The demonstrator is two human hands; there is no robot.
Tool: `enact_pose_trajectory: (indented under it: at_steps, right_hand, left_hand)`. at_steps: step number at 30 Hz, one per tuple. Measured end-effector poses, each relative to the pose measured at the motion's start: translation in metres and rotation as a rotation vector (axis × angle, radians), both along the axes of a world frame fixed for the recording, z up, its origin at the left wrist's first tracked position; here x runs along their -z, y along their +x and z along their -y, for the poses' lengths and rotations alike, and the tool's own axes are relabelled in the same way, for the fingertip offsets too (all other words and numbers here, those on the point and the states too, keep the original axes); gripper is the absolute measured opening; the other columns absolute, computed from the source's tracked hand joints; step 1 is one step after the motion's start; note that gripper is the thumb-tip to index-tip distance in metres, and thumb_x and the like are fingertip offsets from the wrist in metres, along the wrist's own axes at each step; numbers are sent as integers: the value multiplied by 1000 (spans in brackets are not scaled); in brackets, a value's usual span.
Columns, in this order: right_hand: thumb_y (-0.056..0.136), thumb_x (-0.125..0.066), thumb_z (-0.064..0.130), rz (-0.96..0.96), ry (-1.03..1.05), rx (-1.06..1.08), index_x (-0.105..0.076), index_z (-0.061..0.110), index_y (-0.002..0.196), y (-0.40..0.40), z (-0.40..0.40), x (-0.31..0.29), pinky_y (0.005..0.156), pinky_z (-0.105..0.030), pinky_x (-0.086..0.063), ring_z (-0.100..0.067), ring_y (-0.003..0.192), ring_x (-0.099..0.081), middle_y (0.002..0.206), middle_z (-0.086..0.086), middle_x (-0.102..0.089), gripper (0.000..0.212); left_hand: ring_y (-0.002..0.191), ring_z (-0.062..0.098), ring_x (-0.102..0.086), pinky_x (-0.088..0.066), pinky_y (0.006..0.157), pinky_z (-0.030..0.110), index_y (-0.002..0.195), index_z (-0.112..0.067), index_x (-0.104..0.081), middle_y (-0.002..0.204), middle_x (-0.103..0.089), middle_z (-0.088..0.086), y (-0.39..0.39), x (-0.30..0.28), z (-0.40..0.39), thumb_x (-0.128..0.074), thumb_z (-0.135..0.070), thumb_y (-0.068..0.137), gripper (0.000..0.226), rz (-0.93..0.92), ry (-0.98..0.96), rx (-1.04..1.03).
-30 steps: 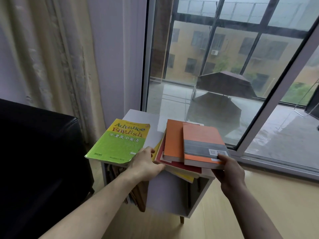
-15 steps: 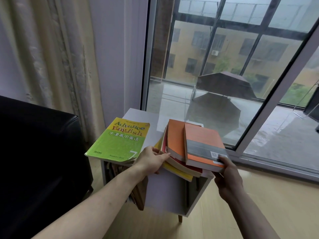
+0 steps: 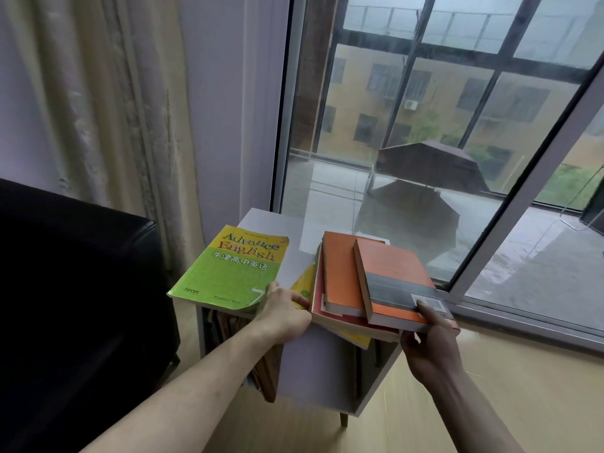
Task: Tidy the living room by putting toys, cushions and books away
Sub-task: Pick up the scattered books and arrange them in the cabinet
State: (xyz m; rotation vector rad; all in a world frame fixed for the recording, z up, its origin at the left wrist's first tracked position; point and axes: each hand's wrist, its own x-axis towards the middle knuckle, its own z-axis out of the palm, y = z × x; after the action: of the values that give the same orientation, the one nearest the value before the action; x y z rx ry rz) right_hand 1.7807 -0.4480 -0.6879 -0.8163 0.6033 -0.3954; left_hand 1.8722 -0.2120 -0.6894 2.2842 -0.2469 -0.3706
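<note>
Black leather sofa arm [image 3: 75, 273] occupies the left edge, beige curtain [image 3: 98, 103] behind it. Next comes the small white bookshelf cabinet [image 3: 313, 377], its top carrying the green and yellow paperback textbook [image 3: 233, 266], which lies flat and overhangs the front left corner. Left hand [image 3: 282, 313] sits at the near left edge of the slanted stack of orange, red and yellow books [image 3: 346, 289], fingers curled in under that edge; whether it also touches the textbook's corner cannot be told. Top of the stack is the orange paperback with a grey band [image 3: 397, 284]. Right hand [image 3: 428, 341] grips the stack's near right corner, thumb on top of the grey band, fingers beneath.

Change noted: compared with a second ago, the stack's left side has risen and it now tilts, with the left fingers moved from beside it to under it. Judgement: the stack is being lifted off the cabinet top, probably for the compartments below, which already hold upright books [image 3: 264, 371]. Sliding of the loose upper books is the risk.
</note>
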Motion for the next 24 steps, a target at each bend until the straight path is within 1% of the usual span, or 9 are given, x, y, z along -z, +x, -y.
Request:
enact_pose_trajectory:
  at_steps: [3,7,9,12,14,16,19,21,24]
  right_hand:
    - [94,-68,19,-21,-33,-6,-51,19,139,0,1,3,65,-24,-61,-18,97,-67,114,-6,-66,49]
    - [94,-68,26,-74,-128,-69,-57,25,123,-4,0,5,104,-38,-49,-23,110,-64,117,-8,-68,31]
    - [93,-68,27,-99,-158,-97,-57,29,115,-5,-2,3,102,-38,-48,-23,114,-62,120,-7,-67,24]
    - [92,-69,28,-123,-168,-101,-57,31,115,-5,0,3,105,-44,-47,-24,117,-61,122,-6,-67,26]
    - [92,-69,26,-118,-155,-98,-57,31,115,-3,2,6,109,-50,-45,-25,118,-61,124,-6,-66,27]
    - [92,-68,23,-113,-133,-86,-57,31,113,-1,1,7,110,-53,-44,-25,116,-61,122,-7,-66,25]
    - [91,-69,19,-125,-101,-47,-57,29,111,1,-1,7,107,-53,-46,-24,109,-63,118,-7,-66,26]
    - [89,-71,19,-132,-87,-20,-57,26,121,2,-1,6,98,-49,-52,-22,103,-63,120,-7,-66,36]
    - [86,-72,19,-134,-68,34,-54,24,134,2,-1,3,88,-47,-54,-22,100,-64,120,-7,-65,51]
  left_hand:
    - [110,18,-62,-50,90,21,112,-22,-79,127,-66,0,1,-3,8,-61,-16,86,32,0,-48,-59]
    - [62,11,-66,-45,46,15,108,-18,-76,91,-71,-4,15,-1,6,-60,-13,89,25,-74,-136,-161]
    - [54,14,-65,-49,46,21,122,-12,-70,100,-70,0,19,0,6,-62,-15,92,31,-101,-190,-202]
    - [62,18,-61,-50,46,23,137,-5,-52,127,-59,9,21,1,10,-65,-18,97,44,-158,-304,-222]
    - [65,19,-57,-51,52,26,112,-7,-55,113,-58,13,18,2,14,-66,-19,98,22,-208,-383,-215]
    - [61,19,-57,-53,57,29,93,-10,-58,92,-62,9,16,5,17,-68,-25,98,18,-223,-376,-215]
    - [49,19,-59,-53,48,26,84,-11,-58,72,-63,7,16,12,18,-71,-36,95,31,-194,-335,-232]
    - [45,19,-60,-46,43,23,80,-14,-53,65,-68,8,15,14,19,-69,-39,96,34,-104,-219,-218]
    - [60,17,-59,-38,53,27,77,-18,-46,71,-64,0,9,17,22,-63,-42,99,37,67,-11,-191]
